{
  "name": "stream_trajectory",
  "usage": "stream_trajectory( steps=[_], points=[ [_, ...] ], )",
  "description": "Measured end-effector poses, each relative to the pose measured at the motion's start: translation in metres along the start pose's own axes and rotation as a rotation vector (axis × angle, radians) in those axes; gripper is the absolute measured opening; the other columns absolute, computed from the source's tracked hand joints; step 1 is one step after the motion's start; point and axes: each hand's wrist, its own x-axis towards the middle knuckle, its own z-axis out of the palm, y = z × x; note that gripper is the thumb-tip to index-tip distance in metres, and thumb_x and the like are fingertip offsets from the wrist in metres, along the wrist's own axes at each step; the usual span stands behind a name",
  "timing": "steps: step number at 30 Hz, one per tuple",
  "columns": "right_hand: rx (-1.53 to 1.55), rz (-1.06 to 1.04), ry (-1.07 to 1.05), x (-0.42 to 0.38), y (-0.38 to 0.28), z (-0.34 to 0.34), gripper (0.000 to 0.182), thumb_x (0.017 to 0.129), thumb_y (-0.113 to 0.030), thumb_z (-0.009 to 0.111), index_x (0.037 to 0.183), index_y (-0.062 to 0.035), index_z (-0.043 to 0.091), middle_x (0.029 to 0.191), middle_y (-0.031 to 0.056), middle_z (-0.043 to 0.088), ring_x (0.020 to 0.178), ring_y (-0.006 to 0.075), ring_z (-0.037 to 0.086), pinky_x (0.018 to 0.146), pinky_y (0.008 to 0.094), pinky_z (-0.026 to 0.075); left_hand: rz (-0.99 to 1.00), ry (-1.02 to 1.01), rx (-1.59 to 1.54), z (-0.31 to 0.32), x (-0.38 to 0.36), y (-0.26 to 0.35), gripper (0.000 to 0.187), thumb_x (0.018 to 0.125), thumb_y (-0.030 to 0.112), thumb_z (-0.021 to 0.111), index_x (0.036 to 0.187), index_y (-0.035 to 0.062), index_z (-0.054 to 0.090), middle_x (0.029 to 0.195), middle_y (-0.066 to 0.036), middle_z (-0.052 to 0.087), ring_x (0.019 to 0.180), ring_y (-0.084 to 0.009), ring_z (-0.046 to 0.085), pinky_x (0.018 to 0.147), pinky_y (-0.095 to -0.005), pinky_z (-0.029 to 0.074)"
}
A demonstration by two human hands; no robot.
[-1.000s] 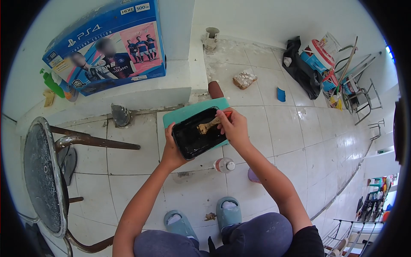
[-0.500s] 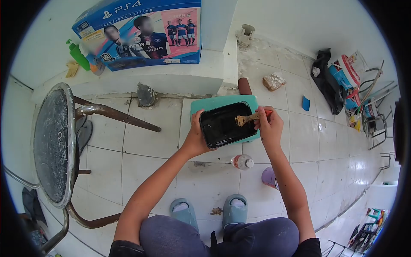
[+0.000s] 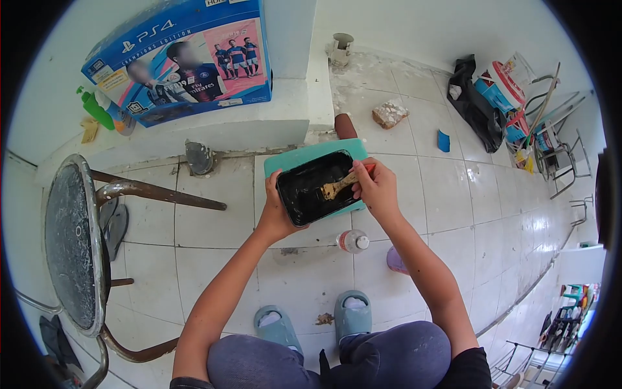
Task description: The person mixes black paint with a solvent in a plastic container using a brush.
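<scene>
My left hand [image 3: 277, 211] grips the near left edge of a black rectangular tray [image 3: 299, 176], its inside coated with dark, glossy liquid. The tray is tilted over a turquoise stool or box [image 3: 278, 163]. In my right hand [image 3: 378, 188] is a paintbrush [image 3: 338, 186] with a wooden handle, reddish at its end. Its bristle end is down inside the tray, toward the right side. A clear plastic bottle [image 3: 353, 241] stands on the floor just below the tray. Partly hidden behind my right forearm is a purple can [image 3: 396, 260].
A worn round stool [image 3: 72, 240] lies tipped on its side at left. On the ledge are a PS4 box [image 3: 188, 71] and a green bottle [image 3: 97, 110]. A brick chunk [image 3: 390, 114], a blue scrap [image 3: 443, 141] and a black bag [image 3: 476, 104] lie on the tiles at right.
The view has shifted, so everything appears further left. The brush has moved within the tray toward its middle, and both hands keep their hold.
</scene>
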Motion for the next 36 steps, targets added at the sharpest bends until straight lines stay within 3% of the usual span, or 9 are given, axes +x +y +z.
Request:
stream_trajectory(
  steps=[6,8,16,19,21,25,27,29,36],
  points=[
    [0.044,-0.006,0.049,-0.002,-0.005,0.004,0.028,0.101,-0.025,0.066,0.090,0.0008,0.067,0.065,0.0033,0.063,0.051,0.0066,0.058,0.045,0.0226,0.044,0.041,0.009,0.032,0.001,0.001,0.001,0.142,0.056,0.013,0.096,0.152,0.0114,-0.008,0.148,-0.018,0.028,0.140,-0.0342,0.040,0.119,-0.0446,0.033],
    [0.017,0.057,-0.050,-0.002,-0.006,0.006,0.028,0.101,-0.026,0.066,0.090,-0.0002,0.067,0.066,0.0033,0.063,0.050,0.0068,0.058,0.044,0.0221,0.043,0.018,0.004,0.040,0.000,0.001,0.004,0.141,0.056,0.014,0.095,0.152,0.0113,-0.009,0.148,-0.018,0.030,0.139,-0.0343,0.041,0.118,-0.0445,0.033],
    [0.078,0.008,-0.082,0.001,-0.007,0.015,0.027,0.101,-0.027,0.066,0.093,-0.0009,0.067,0.067,0.0032,0.064,0.050,0.0065,0.058,0.043,0.0221,0.043,0.033,-0.006,0.083,0.002,0.001,-0.003,0.139,0.059,0.016,0.094,0.151,0.0109,-0.010,0.147,-0.019,0.035,0.137,-0.0333,0.043,0.118,-0.0438,0.033],
    [0.047,-0.025,-0.091,0.002,-0.008,0.017,0.027,0.101,-0.027,0.066,0.094,-0.0006,0.067,0.067,0.0034,0.064,0.051,0.0063,0.058,0.044,0.0220,0.044,0.023,0.001,0.035,0.002,0.001,-0.004,0.139,0.059,0.016,0.094,0.151,0.0101,-0.009,0.147,-0.019,0.034,0.138,-0.0326,0.043,0.118,-0.0431,0.032],
    [0.059,-0.052,-0.072,0.002,-0.007,0.018,0.028,0.101,-0.027,0.066,0.095,-0.0004,0.066,0.067,0.0035,0.064,0.051,0.0061,0.058,0.044,0.0220,0.044,0.024,-0.006,0.009,0.002,0.002,-0.004,0.138,0.054,0.019,0.096,0.151,0.0074,-0.002,0.145,-0.020,0.018,0.142,-0.0363,0.027,0.119,-0.0450,0.034],
    [0.029,-0.013,-0.097,0.002,-0.011,0.016,0.028,0.101,-0.028,0.065,0.094,-0.0005,0.066,0.066,0.0038,0.063,0.052,0.0064,0.058,0.045,0.0220,0.045,0.064,-0.005,0.061,0.001,0.002,-0.002,0.138,0.055,0.020,0.096,0.151,0.0071,-0.002,0.145,-0.019,0.018,0.142,-0.0363,0.027,0.119,-0.0449,0.035],
    [-0.015,0.007,-0.081,0.001,-0.010,0.016,0.028,0.101,-0.028,0.065,0.094,-0.0005,0.066,0.066,0.0038,0.063,0.052,0.0066,0.058,0.045,0.0221,0.045,0.060,0.014,0.141,0.002,0.001,-0.001,0.138,0.060,0.019,0.095,0.151,0.0092,-0.008,0.147,-0.017,0.030,0.139,-0.0317,0.041,0.117,-0.0419,0.033],
    [0.092,-0.052,-0.066,0.002,0.000,0.019,0.029,0.101,-0.028,0.065,0.093,-0.0008,0.066,0.066,0.0037,0.062,0.052,0.0069,0.058,0.045,0.0223,0.046,0.058,0.000,0.093,0.003,0.001,-0.004,0.137,0.061,0.020,0.095,0.151,0.0089,-0.009,0.147,-0.018,0.030,0.138,-0.0314,0.041,0.118,-0.0418,0.032],
    [0.047,-0.058,-0.023,0.001,-0.003,0.014,0.029,0.101,-0.029,0.066,0.092,-0.0009,0.065,0.066,0.0029,0.062,0.053,0.0070,0.059,0.046,0.0224,0.046,0.058,0.020,0.127,0.002,0.001,0.002,0.135,0.061,0.018,0.094,0.150,0.0089,-0.007,0.144,-0.019,0.037,0.136,-0.0310,0.045,0.117,-0.0419,0.033]
  ],
)
